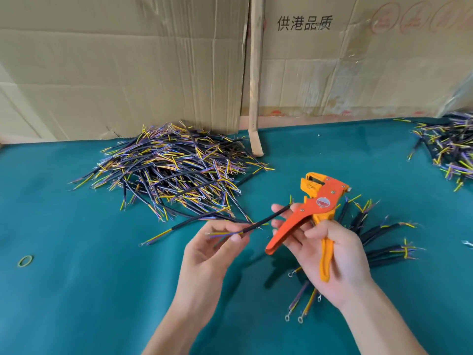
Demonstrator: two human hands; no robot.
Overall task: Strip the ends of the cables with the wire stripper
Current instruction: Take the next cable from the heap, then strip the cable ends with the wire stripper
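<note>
My right hand (330,254) grips an orange and yellow wire stripper (313,203) by its handles, jaws pointing up and away. My left hand (217,242) pinches a short black cable (266,220) near its lower end, where thin yellow, purple and green wires stick out. The cable's upper end reaches the fingertips of my right hand, below the stripper's jaws. A big heap of black cables (174,172) lies on the green table cover (76,278) to the left. A smaller group of cables (378,237) lies under and to the right of my right hand.
Another cable pile (450,149) sits at the far right edge. Cardboard sheets (128,67) and a wooden stick (254,80) stand along the back. A yellow-green rubber band (25,260) lies at the left. Cables with ring terminals (299,303) lie near my right wrist.
</note>
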